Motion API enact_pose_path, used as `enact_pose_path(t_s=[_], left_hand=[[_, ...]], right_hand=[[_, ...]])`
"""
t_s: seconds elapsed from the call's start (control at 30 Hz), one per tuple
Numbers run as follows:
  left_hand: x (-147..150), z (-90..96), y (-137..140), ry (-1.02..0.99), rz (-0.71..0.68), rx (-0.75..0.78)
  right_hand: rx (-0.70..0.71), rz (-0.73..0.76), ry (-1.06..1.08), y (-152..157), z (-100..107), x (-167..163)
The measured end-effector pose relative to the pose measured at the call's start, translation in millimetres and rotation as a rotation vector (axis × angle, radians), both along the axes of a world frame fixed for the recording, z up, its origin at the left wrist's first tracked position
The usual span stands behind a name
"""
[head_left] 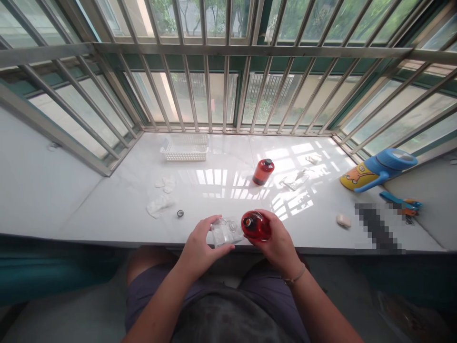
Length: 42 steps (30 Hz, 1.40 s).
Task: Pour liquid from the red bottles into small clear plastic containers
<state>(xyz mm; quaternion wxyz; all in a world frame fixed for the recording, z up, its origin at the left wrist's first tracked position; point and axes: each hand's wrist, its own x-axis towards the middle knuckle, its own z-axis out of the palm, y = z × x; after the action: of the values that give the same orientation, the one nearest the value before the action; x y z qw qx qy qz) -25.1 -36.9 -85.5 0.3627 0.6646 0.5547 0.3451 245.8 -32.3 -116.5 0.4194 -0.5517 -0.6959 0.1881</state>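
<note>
The red bottle (262, 229) gripped by the right hand (282, 242) was best steadied beside clear plastic (224, 232) held in the left hand (198, 247).

red btls (263, 172) x2 | clr plstc item (224, 233) x1 | bskt (186, 156) x1 | drk ring (180, 210) x1 | jug (362, 176) x1

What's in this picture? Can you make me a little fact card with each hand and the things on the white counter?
Left hand: holding a clear plastic thing, exact kind hard to tell
Right hand: holding a red bottle
Middle of counter: another red bottle, black cap on
Back left: white basket
Right side: blue and yellow jug with a blue handle
</note>
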Motion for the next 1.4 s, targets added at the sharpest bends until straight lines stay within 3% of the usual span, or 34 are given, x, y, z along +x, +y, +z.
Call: enact_pose_path(t_s=[0.73, 1.4], left_hand=[[0.1, 9.9, -6.3, 0.06, -0.072, 0.133], [-3.9, 4.9, -4.8, -0.111, -0.114, -0.069]], right_hand=[[0.337, 0.103, -0.409, 7.5, 29.3, 8.0], [0.416, 0.183, -0.493, 14.0, 49.6, 16.1]])
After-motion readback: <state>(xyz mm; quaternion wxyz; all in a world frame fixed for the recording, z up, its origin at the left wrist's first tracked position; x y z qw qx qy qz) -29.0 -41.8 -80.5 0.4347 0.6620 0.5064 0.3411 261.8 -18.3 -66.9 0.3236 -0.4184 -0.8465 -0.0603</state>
